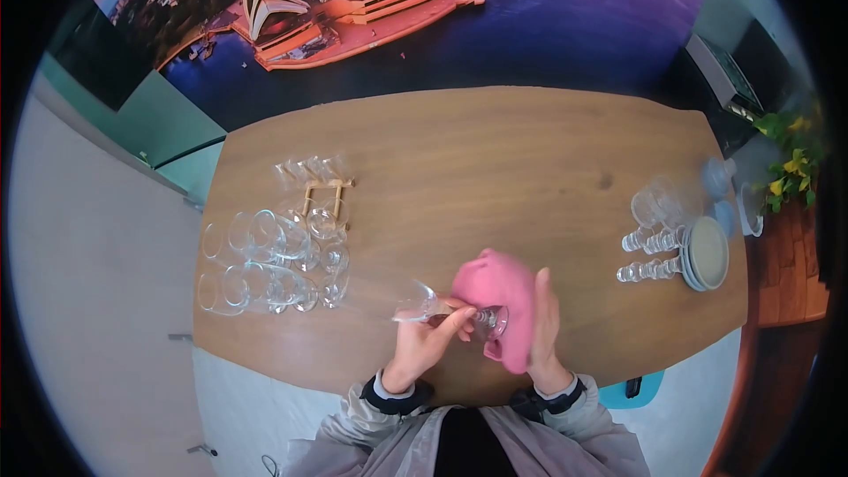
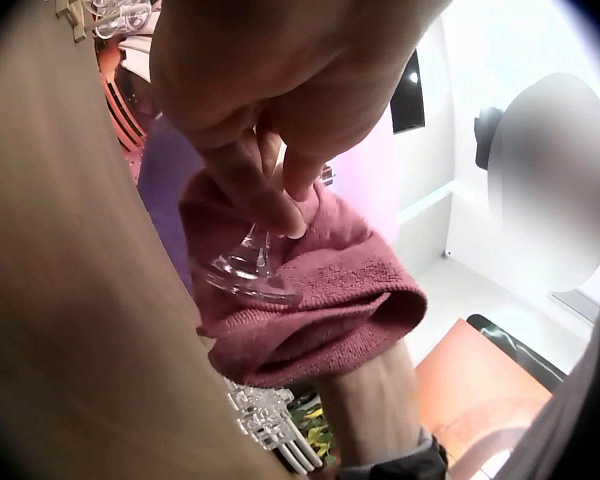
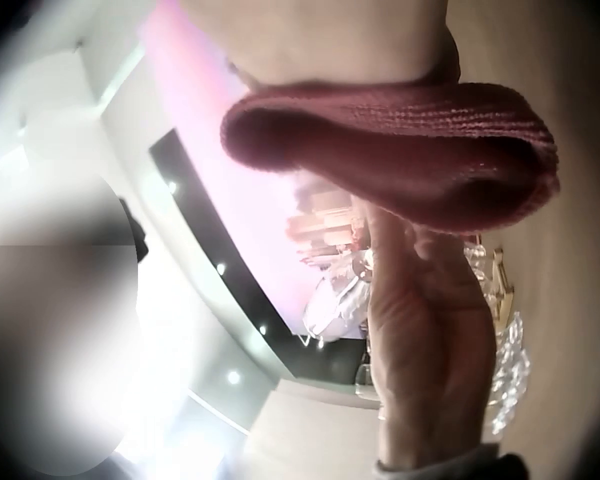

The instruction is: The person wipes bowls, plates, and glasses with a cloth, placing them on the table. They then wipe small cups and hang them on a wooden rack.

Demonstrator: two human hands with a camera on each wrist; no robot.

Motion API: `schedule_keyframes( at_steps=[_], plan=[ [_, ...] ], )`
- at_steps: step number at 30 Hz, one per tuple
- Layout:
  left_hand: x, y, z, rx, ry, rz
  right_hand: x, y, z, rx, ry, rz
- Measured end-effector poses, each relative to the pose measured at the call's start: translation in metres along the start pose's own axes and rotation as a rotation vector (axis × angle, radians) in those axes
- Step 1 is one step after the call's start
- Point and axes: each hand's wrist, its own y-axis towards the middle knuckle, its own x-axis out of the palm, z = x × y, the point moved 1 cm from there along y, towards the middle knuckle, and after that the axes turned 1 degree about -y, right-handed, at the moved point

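My left hand point(image 1: 422, 344) pinches the stem of a clear wine glass point(image 1: 422, 302), tilted on its side above the near part of the table, bowl to the left and foot to the right. In the left wrist view, thumb and fingers meet on the stem just above the round glass foot point(image 2: 245, 285). A pink cloth point(image 1: 508, 287) lies against that foot. My right hand point(image 1: 546, 322) holds the cloth from the right, its visible fingers extended along it; the cloth hides the thumb. The right wrist view shows the cloth point(image 3: 410, 150) folded in a loop below this hand.
Several stemmed glasses point(image 1: 265, 283) stand on the table's left side, beside a small wooden rack point(image 1: 338, 203) with glasses around it. At the right are a stack of plates point(image 1: 709, 252), small clear glasses point(image 1: 649, 271) and yellow flowers point(image 1: 791, 163). The table's near edge runs close to my body.
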Motion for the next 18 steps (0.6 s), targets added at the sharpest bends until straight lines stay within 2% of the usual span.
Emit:
schedule_keyframes(
  at_steps=[1, 2, 3, 4, 5, 6, 8, 9, 11, 13, 15, 18],
  plan=[
    [-0.001, -0.001, -0.002, 0.018, 0.015, 0.03, 0.002, -0.005, -0.004, -0.111, -0.308, -0.079],
    [-0.002, 0.0, -0.004, 0.037, 0.031, 0.061, 0.009, -0.006, -0.006, -0.108, -0.313, -0.083],
    [-0.006, 0.001, -0.008, 0.039, 0.027, 0.066, 0.022, -0.007, -0.009, -0.495, -0.786, -0.16],
    [-0.013, 0.002, -0.013, 0.046, 0.147, 0.05, 0.031, -0.009, -0.01, -0.891, -1.253, -0.237],
    [-0.017, 0.003, -0.015, 0.053, 0.266, 0.036, 0.025, -0.012, -0.002, -0.682, -1.132, -0.29],
    [-0.018, 0.004, -0.01, 0.056, 0.264, 0.042, 0.019, -0.009, 0.002, -0.684, -1.134, -0.298],
    [-0.015, 0.004, 0.006, 0.147, 0.49, -0.118, 0.005, -0.004, 0.01, -0.446, -0.981, -0.28],
    [-0.01, 0.008, 0.013, 0.336, 0.607, -0.112, 0.004, -0.004, 0.011, -0.445, -0.981, -0.283],
    [-0.006, 0.008, 0.02, 0.34, 0.596, -0.074, 0.0, -0.004, 0.013, -0.292, -0.926, -0.233],
    [-0.001, 0.006, 0.026, 0.345, 0.583, -0.036, -0.006, -0.001, 0.021, -0.325, -0.861, -0.198],
    [0.001, 0.005, 0.029, 0.254, 0.507, 0.061, -0.009, 0.004, 0.025, -0.361, -0.796, -0.161],
    [-0.007, -0.005, 0.026, 0.187, 0.603, -0.019, -0.013, 0.009, 0.026, -0.315, -0.631, -0.145]
  ],
)
